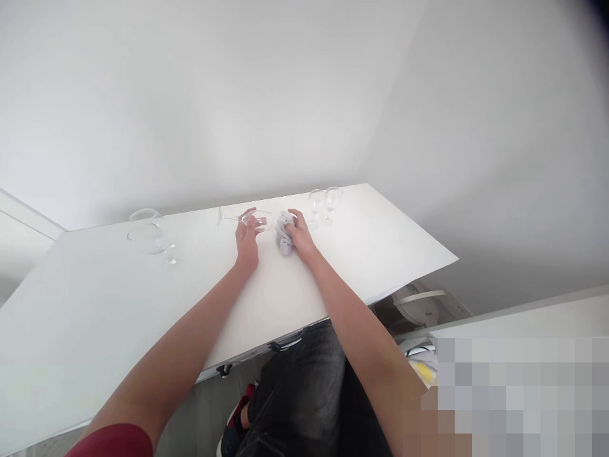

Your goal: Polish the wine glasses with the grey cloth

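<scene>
My left hand (pixel 248 238) is closed around the bowl of a clear wine glass (pixel 264 221). The glass lies sideways in the grip, its foot pointing left and its rim toward my right hand. A crumpled pale grey cloth (pixel 285 233) is bunched in my right hand (pixel 301 235), just right of the rim and apart from it. Both hands are over the far half of a white table (pixel 280 292). Whether the cloth touches the tabletop, I cannot tell.
Two stemmed glasses (pixel 333 198) stand upright right of my hands, near the table's back edge. More clear glasses (pixel 148 235) stand at the left. A pale wall (pixel 266 95) rises behind the table. Below its right edge is a white round-backed object (pixel 416 308).
</scene>
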Demonstrator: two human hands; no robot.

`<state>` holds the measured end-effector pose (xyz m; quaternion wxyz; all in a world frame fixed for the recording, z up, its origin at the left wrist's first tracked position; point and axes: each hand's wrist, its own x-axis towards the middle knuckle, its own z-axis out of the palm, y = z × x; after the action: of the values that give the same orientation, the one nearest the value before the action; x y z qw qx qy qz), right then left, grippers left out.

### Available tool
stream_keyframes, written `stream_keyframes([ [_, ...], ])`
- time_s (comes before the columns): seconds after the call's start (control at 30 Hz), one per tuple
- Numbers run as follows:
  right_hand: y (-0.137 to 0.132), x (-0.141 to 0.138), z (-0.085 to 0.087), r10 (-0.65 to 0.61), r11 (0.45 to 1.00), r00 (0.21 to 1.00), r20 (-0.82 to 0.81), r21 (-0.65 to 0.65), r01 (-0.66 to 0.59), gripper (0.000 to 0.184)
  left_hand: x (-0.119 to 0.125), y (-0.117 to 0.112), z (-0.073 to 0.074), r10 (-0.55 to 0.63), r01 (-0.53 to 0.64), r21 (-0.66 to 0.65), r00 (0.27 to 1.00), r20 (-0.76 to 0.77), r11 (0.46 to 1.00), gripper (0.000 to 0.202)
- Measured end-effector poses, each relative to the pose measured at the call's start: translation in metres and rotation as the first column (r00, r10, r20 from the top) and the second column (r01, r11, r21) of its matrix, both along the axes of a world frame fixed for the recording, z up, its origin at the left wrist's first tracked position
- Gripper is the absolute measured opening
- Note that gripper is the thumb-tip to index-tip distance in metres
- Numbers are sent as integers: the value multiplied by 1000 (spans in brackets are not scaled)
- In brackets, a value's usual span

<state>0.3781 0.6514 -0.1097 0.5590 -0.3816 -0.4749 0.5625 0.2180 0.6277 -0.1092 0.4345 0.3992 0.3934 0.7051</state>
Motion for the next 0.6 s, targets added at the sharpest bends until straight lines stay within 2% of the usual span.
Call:
stream_keyframes([
  [0.1, -4, -3, -2, -24, 990, 995, 99, 143, 10, 42, 2, -2, 1, 0, 0, 11, 999, -53, 1000, 42],
  [0.17, -8, -6, 0, -30, 982, 993, 115, 191, 7, 38, 3, -2, 1, -29, 29, 8, 998, -50, 1000, 46],
  [0.23, -13, -7, 2, 21, 978, 996, 84, 206, -38, 36, 3, -1, 1, -57, 57, 9, 998, -5, 998, 50],
  [0.3, -17, -9, 4, 123, 963, 991, 60, 233, -134, 37, 2, 0, 2, -79, 78, 16, 995, 57, 997, 55],
  [0.43, -25, -11, 7, 275, 920, 958, 84, 267, -287, 47, 0, -1, 6, -125, 123, 33, 988, 90, 992, 56],
  [0.6, -27, -13, 5, 312, 898, 915, 255, 235, -372, 67, 2, -5, 7, -128, 127, 40, 992, 9, 991, 48],
])
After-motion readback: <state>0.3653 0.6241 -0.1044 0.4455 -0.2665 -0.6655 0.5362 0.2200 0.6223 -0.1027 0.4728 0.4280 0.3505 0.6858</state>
